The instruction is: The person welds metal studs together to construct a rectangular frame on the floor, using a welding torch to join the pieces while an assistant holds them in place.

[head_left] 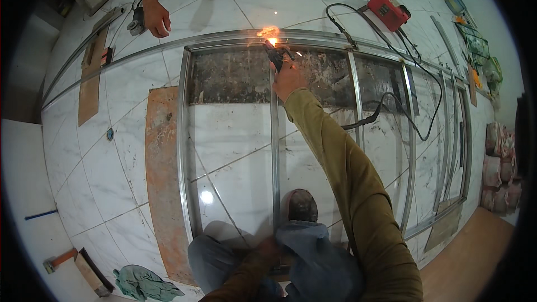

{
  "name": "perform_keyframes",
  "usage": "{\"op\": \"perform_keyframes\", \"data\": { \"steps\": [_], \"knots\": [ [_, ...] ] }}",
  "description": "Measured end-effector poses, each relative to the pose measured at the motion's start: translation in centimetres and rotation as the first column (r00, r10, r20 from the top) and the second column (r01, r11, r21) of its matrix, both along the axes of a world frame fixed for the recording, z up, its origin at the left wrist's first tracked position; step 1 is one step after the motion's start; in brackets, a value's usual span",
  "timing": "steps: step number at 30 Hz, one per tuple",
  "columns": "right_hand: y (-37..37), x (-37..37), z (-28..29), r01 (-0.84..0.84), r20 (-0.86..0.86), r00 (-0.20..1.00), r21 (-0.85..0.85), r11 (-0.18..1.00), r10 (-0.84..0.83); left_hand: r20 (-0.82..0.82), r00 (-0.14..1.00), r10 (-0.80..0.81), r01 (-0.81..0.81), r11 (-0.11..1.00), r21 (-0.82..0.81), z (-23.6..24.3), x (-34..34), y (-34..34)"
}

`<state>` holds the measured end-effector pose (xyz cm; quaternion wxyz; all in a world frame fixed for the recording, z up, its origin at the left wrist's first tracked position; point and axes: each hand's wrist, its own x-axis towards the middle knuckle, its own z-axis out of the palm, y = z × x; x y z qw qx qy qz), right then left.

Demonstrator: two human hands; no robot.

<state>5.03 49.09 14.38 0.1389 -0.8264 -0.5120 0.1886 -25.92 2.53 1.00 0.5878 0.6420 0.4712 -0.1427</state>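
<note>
My right hand [289, 80], at the end of an olive sleeve, is closed round a black welding electrode holder [276, 56]. A bright orange arc [272, 41] with sparks burns at its tip, where a middle bar [274, 151] meets the far rail of a metal frame [183, 128]. Between my knees and in shadow, my left hand [268, 250] is low beside the near end of that bar. Its fingers are too dark to make out, so whether it grips the bar cannot be seen.
A co-worker's hand [156, 18] hangs beyond the frame at far left, near an angle grinder [136, 24]. A red welding machine [387, 10] sits at far right; its black cable [429, 126] loops over the frame. A rusty plate [162, 184] lies left, a green cloth [142, 282] near left.
</note>
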Motion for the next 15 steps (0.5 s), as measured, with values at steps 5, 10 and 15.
{"op": "perform_keyframes", "data": {
  "steps": [5, 10, 15],
  "knots": [
    [0.3, -0.5, 0.4, -0.011, -0.023, 1.0, -0.022, 1.0, 0.01, -0.091, 0.987, 0.135, -0.142, 0.987, -0.073, 2.0, 0.3, 1.2],
    [-0.4, 1.6, -1.3, -0.184, 0.155, 0.971, -0.019, 0.983, 0.184, -0.35, 0.923, -0.156, 0.076, 0.97, -0.232, 5.1, 2.4, 3.5],
    [-0.5, -1.4, 0.2, -0.069, 0.065, 0.995, -0.091, 0.993, 0.075, -0.346, 0.937, 0.049, -0.069, 0.996, -0.047, 4.3, 1.3, 2.3]
  ]
}}
